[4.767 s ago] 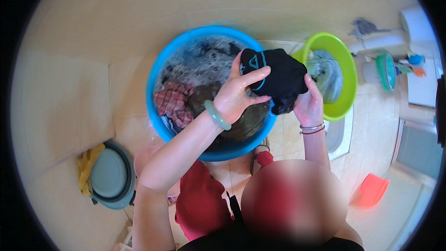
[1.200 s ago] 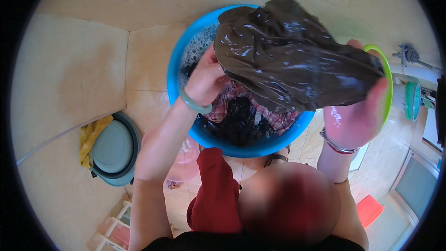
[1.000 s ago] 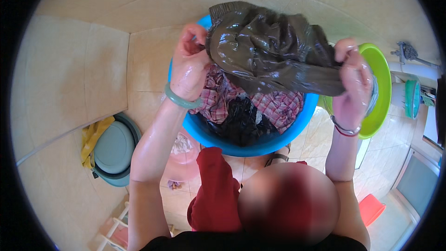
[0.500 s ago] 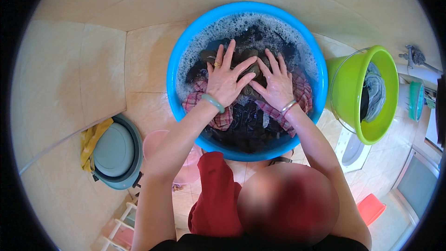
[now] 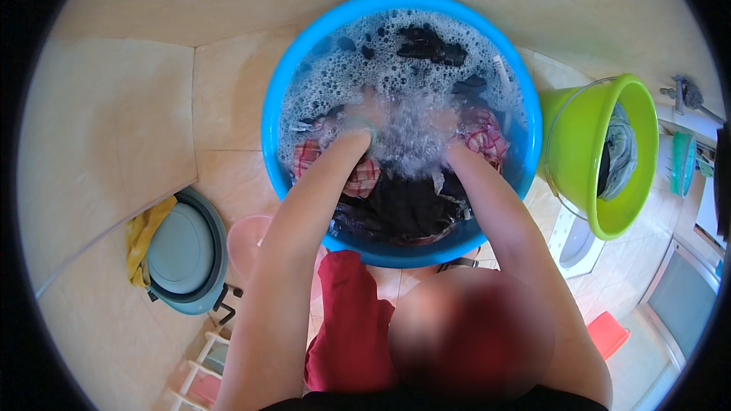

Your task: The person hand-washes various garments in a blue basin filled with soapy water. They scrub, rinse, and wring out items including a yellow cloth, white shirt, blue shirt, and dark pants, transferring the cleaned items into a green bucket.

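Note:
A large blue basin holds soapy water and soaking clothes. Both my arms reach down into it. Under foam and churned water, my left hand is only faintly visible, beside red plaid cloth. My right hand is likewise submerged, close to more plaid cloth at the basin's right. Fingers of both hands are hidden, so what they touch or hold does not show. Dark wet clothing lies at the near side, and a black piece of cloth breaks the foam at the far side.
A lime-green bucket with clothes stands right of the basin. To the left are a grey-blue tub, a yellow cloth and a pink basin. Red fabric lies near me. A tap is at the far right.
Both hands, spread on top of the clothes before, have pushed down under the water. Water bubbles up between them, foam has spread, and the dark clothes have sunk or shifted.

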Demonstrator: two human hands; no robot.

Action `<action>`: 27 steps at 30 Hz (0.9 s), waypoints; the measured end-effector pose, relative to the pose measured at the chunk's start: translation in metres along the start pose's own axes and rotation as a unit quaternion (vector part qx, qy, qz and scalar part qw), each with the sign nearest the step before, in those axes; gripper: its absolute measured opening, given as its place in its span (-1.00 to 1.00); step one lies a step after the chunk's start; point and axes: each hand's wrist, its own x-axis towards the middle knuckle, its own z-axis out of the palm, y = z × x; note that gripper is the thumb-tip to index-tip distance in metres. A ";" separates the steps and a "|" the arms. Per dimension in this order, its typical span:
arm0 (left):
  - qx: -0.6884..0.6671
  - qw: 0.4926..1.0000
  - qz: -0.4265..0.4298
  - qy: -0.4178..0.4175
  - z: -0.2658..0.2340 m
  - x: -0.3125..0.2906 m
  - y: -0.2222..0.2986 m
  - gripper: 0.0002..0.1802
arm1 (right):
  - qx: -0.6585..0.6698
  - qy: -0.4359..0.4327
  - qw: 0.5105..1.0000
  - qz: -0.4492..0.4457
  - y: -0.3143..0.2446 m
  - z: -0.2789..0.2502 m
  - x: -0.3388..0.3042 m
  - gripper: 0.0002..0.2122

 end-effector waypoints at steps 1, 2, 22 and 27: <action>-0.003 0.999 -0.005 -0.052 -0.001 0.007 -0.005 -0.34 | 0.007 0.005 1.000 -0.004 -0.001 0.001 -0.001 -0.65; 0.008 0.998 -0.002 -0.061 0.001 0.012 -0.006 -0.33 | 0.007 0.016 1.000 -0.003 0.002 0.000 -0.004 -0.67; -0.593 0.778 0.205 -0.042 -0.139 -0.144 -0.011 0.09 | 0.431 0.194 0.855 -0.213 -0.054 -0.236 -0.120 -0.82; -0.584 0.780 0.206 -0.093 -0.194 -0.192 0.011 -0.05 | 0.419 0.249 0.808 -0.331 -0.056 -0.288 -0.144 -0.85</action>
